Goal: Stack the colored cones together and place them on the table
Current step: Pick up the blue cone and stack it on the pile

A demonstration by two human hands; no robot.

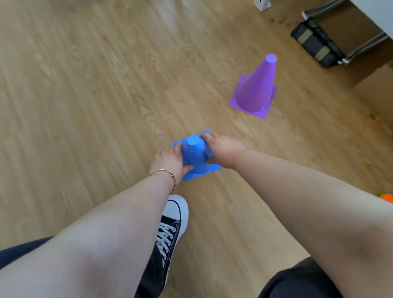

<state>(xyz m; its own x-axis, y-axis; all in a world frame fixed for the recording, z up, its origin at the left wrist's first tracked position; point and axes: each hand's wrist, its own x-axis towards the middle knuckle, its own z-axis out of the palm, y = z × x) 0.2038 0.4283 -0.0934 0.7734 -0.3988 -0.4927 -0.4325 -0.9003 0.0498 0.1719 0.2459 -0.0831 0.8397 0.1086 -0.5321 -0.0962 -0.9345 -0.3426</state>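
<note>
**Both hands on the blue cone, purple one waiting**

I had my left hand (170,161) and my right hand (222,149) closed around the blue cone (194,154) from either side, fingers wrapped low on its body just above the square base, which sat on the wooden floor (82,98). To do this well, I judged I should lift straight up with even pressure so the base stayed level, then carry it over the purple cone (255,90), which stood upright on the floor well apart, ahead and to my right, and lower it squarely over the tip. An orange object (389,199) showed at the right edge; I could not tell what it was. No container was in view, and nothing was yet nested in anything.
</note>
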